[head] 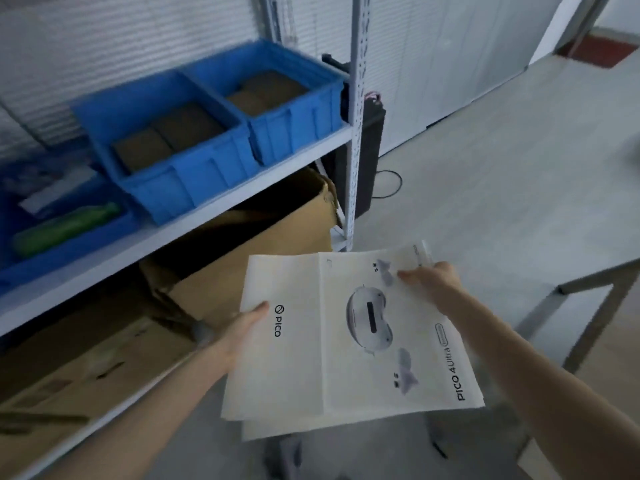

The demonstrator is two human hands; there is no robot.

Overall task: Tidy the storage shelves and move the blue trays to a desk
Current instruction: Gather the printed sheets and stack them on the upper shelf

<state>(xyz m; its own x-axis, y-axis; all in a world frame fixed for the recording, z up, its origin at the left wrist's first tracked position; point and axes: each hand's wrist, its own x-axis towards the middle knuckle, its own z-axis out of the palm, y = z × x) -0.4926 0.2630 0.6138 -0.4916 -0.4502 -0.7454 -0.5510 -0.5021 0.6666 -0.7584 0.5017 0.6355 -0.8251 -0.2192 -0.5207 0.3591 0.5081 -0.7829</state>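
Pinching the left edge of flat PICO packaging (311, 375) with left grip (242, 327). Clasping its far corner with right grip (433, 282).

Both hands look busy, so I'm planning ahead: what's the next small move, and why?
Probably lay the white PICO sheets on the grey table at right: left hand and right hand both grip them, and the blue trays sit on the shelf, needing free hands.

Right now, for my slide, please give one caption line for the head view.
The left hand and right hand hold a flat white package beside a shelf with blue trays.
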